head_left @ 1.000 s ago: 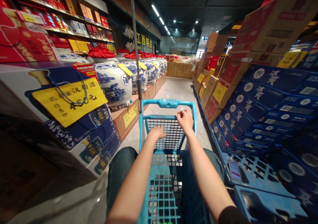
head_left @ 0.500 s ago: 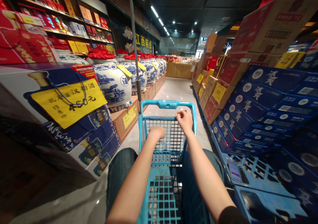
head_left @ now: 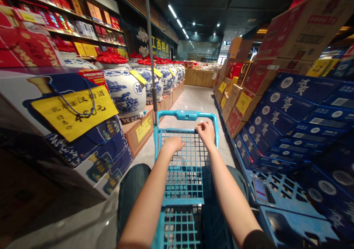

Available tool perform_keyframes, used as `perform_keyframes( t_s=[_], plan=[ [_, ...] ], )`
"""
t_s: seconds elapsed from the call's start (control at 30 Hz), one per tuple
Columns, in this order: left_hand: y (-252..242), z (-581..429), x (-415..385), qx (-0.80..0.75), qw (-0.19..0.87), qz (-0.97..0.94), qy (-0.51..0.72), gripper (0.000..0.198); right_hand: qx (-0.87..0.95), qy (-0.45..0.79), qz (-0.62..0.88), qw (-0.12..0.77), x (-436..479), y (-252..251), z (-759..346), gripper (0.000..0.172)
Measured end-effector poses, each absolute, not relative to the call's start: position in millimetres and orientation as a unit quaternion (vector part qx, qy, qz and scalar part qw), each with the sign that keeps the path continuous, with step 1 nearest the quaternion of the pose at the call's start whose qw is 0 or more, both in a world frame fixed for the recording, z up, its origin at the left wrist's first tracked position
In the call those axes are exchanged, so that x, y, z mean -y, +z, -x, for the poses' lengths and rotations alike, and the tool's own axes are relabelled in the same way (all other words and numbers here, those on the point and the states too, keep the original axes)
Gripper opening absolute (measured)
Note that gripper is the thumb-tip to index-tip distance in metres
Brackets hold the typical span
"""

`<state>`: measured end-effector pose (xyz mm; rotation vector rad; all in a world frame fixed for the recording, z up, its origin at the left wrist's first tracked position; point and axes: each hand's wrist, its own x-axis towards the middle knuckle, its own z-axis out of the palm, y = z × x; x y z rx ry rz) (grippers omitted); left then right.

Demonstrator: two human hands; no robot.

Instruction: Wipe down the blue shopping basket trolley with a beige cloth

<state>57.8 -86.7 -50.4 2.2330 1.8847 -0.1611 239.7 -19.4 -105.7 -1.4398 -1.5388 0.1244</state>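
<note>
my right hand (head_left: 206, 133) curls tight around the grey bar (head_left: 179, 130) of the blue plastic shopping cart (head_left: 185, 115) — fingers closed on it — while my left hand (head_left: 173, 144) lies over the mesh just behind that bar, its fingers hidden, so i cannot tell how they sit. the cart looks light and stiff — the bar is the place to hold. blue-and-white porcelain jars (head_left: 125, 92) line the left.
</note>
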Motion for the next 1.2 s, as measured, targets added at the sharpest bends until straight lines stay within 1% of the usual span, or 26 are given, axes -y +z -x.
perform_keyframes(
  t_s=[0.33,0.63,0.7,0.8,0.9,0.97,1.07,1.2],
  plan=[
    [-37,-51,94,-0.638,0.098,-0.763,-0.032,0.042,0.635,0.074,0.592,0.491,18,-105,-241,0.020],
    [-38,-51,94,-0.643,0.079,-0.762,-0.021,0.041,0.641,0.087,0.585,0.488,14,-106,-243,0.022],
    [-39,-51,93,-0.643,0.077,-0.762,-0.022,0.042,0.648,0.083,0.590,0.474,15,-104,-244,0.023],
    [-39,-50,92,-0.642,0.082,-0.762,-0.023,0.042,0.667,0.065,0.609,0.424,19,-100,-242,0.021],
    [-39,-51,93,-0.638,0.089,-0.764,-0.041,0.043,0.687,0.014,0.631,0.360,26,-96,-234,0.022],
    [-38,-52,94,-0.637,0.091,-0.763,-0.052,0.043,0.700,-0.024,0.631,0.333,32,-94,-225,0.024],
    [-36,-53,97,-0.636,0.097,-0.763,-0.058,0.043,0.753,-0.042,0.571,0.324,40,-94,-207,0.024],
    [-34,-54,99,-0.634,0.104,-0.764,-0.057,0.044,0.834,-0.015,0.455,0.312,46,-93,-194,0.026]
  ],
)
